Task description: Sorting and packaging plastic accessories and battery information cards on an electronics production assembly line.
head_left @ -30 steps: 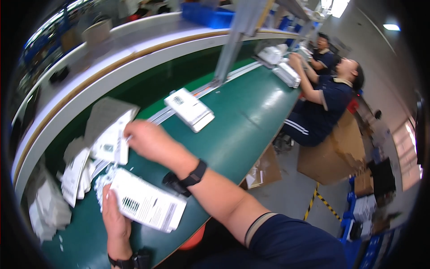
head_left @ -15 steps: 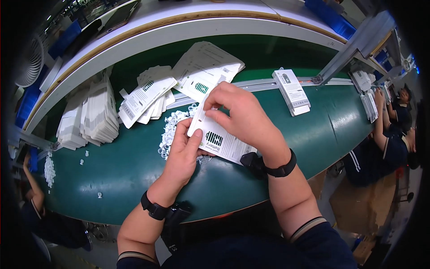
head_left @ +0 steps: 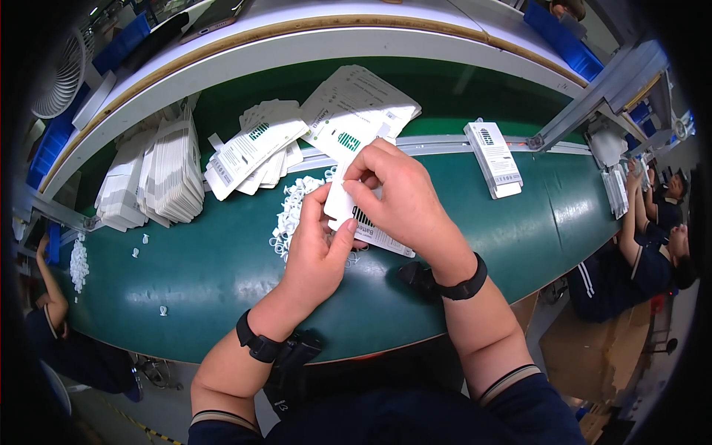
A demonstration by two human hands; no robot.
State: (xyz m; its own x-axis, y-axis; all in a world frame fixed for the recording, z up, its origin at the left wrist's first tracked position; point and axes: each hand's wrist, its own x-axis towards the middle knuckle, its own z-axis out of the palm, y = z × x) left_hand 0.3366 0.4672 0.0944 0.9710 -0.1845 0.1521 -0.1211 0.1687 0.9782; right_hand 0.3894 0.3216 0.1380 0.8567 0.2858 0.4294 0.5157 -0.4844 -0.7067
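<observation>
Over the middle of the green table I hold a flat white card box with dark green print point(head_left: 386, 240). Its near-left edge sits between the thumb and fingers of my left hand point(head_left: 317, 248), which is closed on it. My right hand point(head_left: 404, 194) closes at the box's upper end, thumb and fingertips pinched at the flap there. Whether a small part is between those fingertips is hidden. Beside my left hand lies a heap of small white plastic ring-shaped pieces point(head_left: 291, 215), partly covered by that hand.
Behind my hands lie a flat pile of white cartons point(head_left: 360, 93) and fanned cartons point(head_left: 256, 152). Upright carton stacks point(head_left: 169, 182) stand at left. A small box stack point(head_left: 492, 159) rests at right by a metal rail point(head_left: 437, 142). Other people point(head_left: 630, 245) work at both sides.
The box has turned and tilted in my hands, so less of its printed face shows. My left hand has shifted slightly right; my right hand stays at the upper end.
</observation>
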